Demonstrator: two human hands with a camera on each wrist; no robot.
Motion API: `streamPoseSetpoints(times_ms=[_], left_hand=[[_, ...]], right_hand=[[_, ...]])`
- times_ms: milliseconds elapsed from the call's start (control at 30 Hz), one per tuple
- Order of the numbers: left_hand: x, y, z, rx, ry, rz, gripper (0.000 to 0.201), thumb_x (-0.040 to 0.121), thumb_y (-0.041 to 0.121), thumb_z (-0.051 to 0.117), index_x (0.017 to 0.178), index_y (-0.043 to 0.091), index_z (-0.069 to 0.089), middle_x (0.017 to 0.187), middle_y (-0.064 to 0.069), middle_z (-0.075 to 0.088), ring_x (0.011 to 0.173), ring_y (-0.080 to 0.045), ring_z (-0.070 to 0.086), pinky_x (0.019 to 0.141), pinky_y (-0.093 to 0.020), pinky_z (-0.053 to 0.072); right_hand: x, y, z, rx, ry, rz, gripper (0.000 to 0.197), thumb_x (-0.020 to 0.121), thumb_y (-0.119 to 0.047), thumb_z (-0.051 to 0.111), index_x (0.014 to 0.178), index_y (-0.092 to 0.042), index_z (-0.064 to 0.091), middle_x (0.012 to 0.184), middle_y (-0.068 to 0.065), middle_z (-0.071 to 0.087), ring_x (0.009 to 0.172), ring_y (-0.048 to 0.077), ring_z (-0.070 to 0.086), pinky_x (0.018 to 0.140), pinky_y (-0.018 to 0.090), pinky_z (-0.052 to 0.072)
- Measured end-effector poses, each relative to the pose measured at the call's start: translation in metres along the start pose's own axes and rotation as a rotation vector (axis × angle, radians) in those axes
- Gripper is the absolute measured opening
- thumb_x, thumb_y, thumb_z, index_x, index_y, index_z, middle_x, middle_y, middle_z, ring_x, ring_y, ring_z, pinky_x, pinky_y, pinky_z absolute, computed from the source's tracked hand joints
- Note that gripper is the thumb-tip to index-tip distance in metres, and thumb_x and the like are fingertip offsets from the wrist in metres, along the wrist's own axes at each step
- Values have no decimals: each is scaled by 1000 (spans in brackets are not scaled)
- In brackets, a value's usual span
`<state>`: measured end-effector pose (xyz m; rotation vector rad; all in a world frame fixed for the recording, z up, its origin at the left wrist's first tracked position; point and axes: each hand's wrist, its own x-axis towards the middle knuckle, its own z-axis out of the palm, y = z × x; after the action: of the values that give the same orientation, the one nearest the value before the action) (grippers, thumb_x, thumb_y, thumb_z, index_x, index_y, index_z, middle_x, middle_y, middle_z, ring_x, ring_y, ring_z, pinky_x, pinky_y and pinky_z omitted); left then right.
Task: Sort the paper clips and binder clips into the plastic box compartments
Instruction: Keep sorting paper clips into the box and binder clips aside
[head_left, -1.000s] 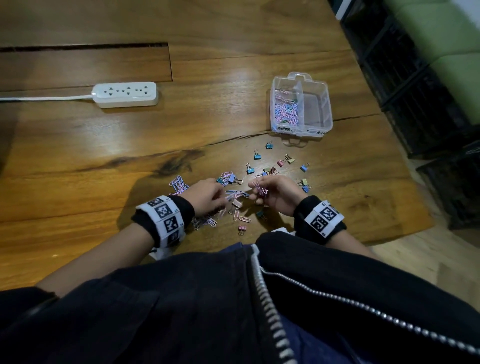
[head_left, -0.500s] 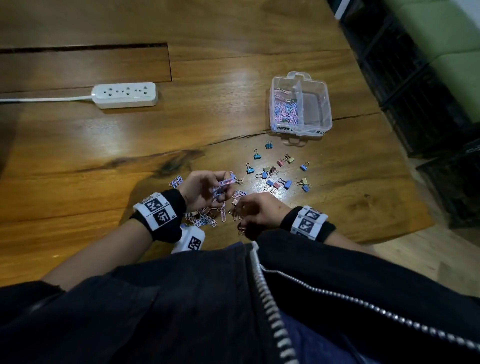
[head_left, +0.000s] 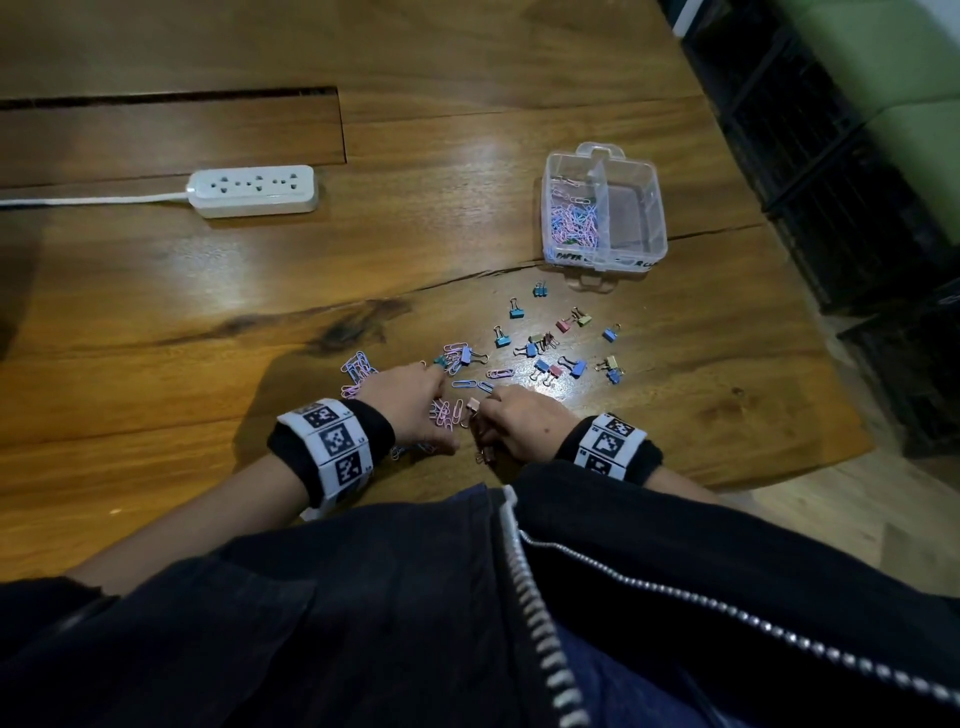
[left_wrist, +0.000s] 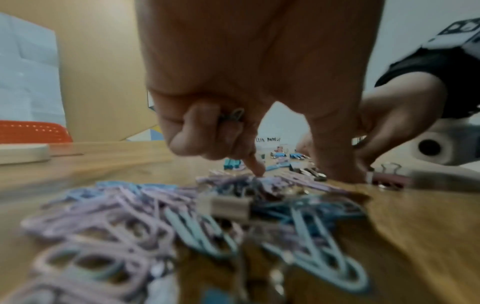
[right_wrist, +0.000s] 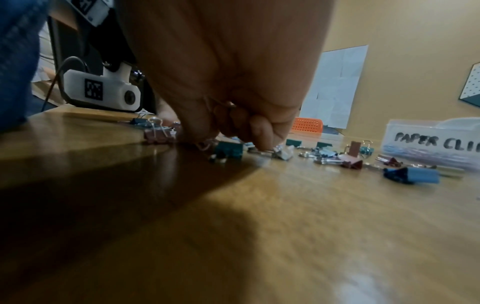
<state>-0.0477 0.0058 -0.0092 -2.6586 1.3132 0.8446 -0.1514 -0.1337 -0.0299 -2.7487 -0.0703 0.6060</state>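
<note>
Your left hand (head_left: 410, 400) curls onto the loose pink and blue paper clips (left_wrist: 135, 207), a few tucked inside, your right hand (head_left: 524, 423) pinches among them—the clear two-compartment plastic box (head_left: 605, 208) beyond reads "PAPER CLI".

Your left hand (left_wrist: 249, 86) hangs over the desk (left_wrist: 405, 236) with its fingers (left_wrist: 255, 164) curled downward, one fingertip touching the heap of paper clips (left_wrist: 135, 207). A paper clip (left_wrist: 233, 117) is tucked in the curled fingers. The pink and blue heap lies blurred in the foreground, with a beige binder clip (left_wrist: 230, 205) resting on it. Beyond your thumb, a pink binder clip (left_wrist: 389, 179) sits on the desk. Your right hand (left_wrist: 389, 123) reaches down at the right side, fingertips hidden behind your left thumb. More binder clips (left_wrist: 285, 156) lie scattered toward the far edge.
</note>
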Motion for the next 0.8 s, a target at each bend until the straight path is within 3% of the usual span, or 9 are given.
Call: streamPoseSetpoints(times_ms=[100,167,267,333,433,500,600,700,800], left_hand=[[2,3,8,-2,25,7,49,79,51,60,109,14,49,116,-5,54,109,-23,53,81,-35,44],[4,4,8,-26,22,13,37,87,44,53,108,13,52,116,-7,55,109,-24,53,81,-36,44],[9,3,7,-64,-14,13,28,91,38,49,101,13,56,111,-7,57,105,-24,54,82,-36,45],[11,2,7,-53,-27,20,29,92,38,47,100,12,56,110,-9,58,103,-25,55,84,-38,47],[14,0,0,-150,5,24,31,93,33,47,99,5,58,109,-14,59,101,-29,56,85,-38,46],[14,-4,-8,-343,15,21,27,93,28,48,92,3,57,103,-15,60,91,-27,55,76,-33,42],[11,-13,-21,-757,-43,-31,17,94,28,45,92,13,52,90,-4,55,75,-15,49,63,-24,39],[9,-18,-31,-1375,-128,-117,22,97,21,37,80,14,48,75,0,47,55,-7,42,45,-15,38],[11,-21,-33,-1863,-205,-140,24,90,11,29,70,13,42,65,-4,50,47,-11,45,39,-17,38]], right_hand=[[-4,2,-3,103,6,33,18,90,-19,48,102,-6,54,105,11,52,96,23,49,86,34,43],[-8,4,-10,305,73,76,4,90,-14,47,88,-13,49,92,4,48,88,17,45,85,29,41],[-11,11,-27,661,234,217,23,92,-13,45,71,-20,42,74,-7,43,69,8,42,67,17,38],[-12,17,-36,1007,303,329,23,91,-12,46,70,-20,44,72,-6,48,61,4,45,58,15,37],[-12,23,-43,1420,348,363,20,89,-4,48,73,-14,48,69,1,52,46,1,46,46,15,35],[-9,23,-45,1578,339,354,18,89,2,45,81,-14,50,68,2,51,44,2,47,43,15,36],[-5,22,-45,1724,282,391,23,92,2,36,98,-10,54,70,1,48,58,8,43,53,20,34],[-2,21,-44,1868,198,438,26,95,-9,32,88,-7,56,71,2,46,59,10,42,53,18,37],[1,21,-46,1896,145,446,27,94,-19,37,78,-9,56,74,3,55,55,8,53,50,15,44]])
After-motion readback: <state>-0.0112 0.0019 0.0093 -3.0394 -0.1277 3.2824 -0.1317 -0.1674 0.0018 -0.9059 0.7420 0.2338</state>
